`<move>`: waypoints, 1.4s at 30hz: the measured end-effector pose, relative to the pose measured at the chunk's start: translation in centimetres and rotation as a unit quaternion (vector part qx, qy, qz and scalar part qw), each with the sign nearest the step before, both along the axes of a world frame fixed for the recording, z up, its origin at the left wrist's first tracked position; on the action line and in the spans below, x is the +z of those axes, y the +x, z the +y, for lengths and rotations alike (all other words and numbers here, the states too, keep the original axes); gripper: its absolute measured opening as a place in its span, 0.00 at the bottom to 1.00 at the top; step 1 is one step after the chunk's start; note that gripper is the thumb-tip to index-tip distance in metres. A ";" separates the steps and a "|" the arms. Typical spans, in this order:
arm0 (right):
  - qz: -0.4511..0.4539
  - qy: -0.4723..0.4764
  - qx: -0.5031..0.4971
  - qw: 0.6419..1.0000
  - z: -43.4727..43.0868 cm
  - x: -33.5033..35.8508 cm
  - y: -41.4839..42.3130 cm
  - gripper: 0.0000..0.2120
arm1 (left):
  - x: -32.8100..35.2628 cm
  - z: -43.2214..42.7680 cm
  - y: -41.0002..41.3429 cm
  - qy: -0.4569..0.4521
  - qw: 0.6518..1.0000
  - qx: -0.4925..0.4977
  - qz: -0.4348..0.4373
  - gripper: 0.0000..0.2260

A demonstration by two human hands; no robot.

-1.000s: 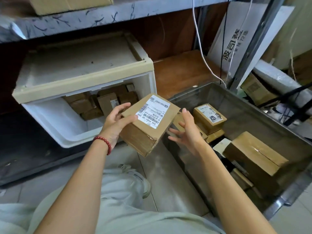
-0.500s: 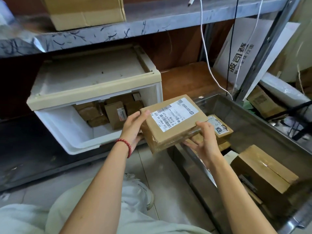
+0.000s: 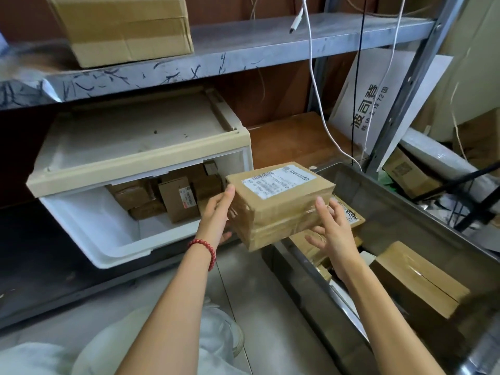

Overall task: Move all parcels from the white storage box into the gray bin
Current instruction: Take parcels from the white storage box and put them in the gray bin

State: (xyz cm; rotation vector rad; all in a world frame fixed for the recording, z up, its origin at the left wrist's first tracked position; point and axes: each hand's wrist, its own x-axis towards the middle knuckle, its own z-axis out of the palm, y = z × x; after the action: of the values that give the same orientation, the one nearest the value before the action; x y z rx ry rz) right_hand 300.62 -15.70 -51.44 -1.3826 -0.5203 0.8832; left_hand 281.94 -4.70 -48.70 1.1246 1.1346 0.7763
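Note:
I hold a taped brown parcel [image 3: 278, 204] with a white shipping label in the air, over the near left rim of the gray bin [image 3: 384, 196]. My left hand [image 3: 216, 212] grips its left end, fingers on the side and thumb underneath. My right hand [image 3: 332, 231] touches its front right face with straight, spread fingers. The white storage box [image 3: 108, 234] sits open at the left under the shelf, with several small brown parcels [image 3: 176, 201] at its back. In the bin lie a labelled parcel [image 3: 350, 216] and a larger one [image 3: 416, 280].
A metal shelf [image 3: 243, 50] runs overhead with a big carton [image 3: 124, 28] on it. White cables [image 3: 316, 98] hang down by the bin's far corner. A shelf post [image 3: 405, 98], boxes and clutter stand to the right. My knee [image 3: 135, 345] is below on the tiled floor.
The parcel has turned from tilted to nearly level and shifted right over the bin's rim. My right hand came up against it. The view has tilted upward.

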 end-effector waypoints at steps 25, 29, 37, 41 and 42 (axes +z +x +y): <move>-0.063 -0.012 -0.036 0.997 -0.1 0.6 0.9 0.25 | 0.9 -0.6 -0.3 0.193 0.977 -0.053 0.074 0.24; -0.054 -0.011 -0.036 0.998 -0.3 0.8 0.8 0.32 | 0.4 -0.2 -0.1 0.216 0.970 -0.043 0.099 0.24; -0.071 0.018 -0.026 0.997 -0.9 2.0 0.8 0.36 | 1.1 -0.7 0.6 0.185 0.982 -0.015 0.022 0.22; -0.078 0.019 -0.016 0.997 -1.2 2.3 1.1 0.38 | 0.4 -0.2 0.7 0.160 0.985 -0.037 0.046 0.15; -0.082 0.023 -0.013 0.996 -1.3 2.4 1.2 0.38 | 0.2 -0.1 0.8 0.159 0.985 -0.040 0.054 0.14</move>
State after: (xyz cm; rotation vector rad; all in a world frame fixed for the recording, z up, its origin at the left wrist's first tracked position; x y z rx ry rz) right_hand 301.87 -17.03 -49.09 -1.4231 -0.6428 0.7364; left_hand 282.72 -4.83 -48.49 1.4855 1.0725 0.8619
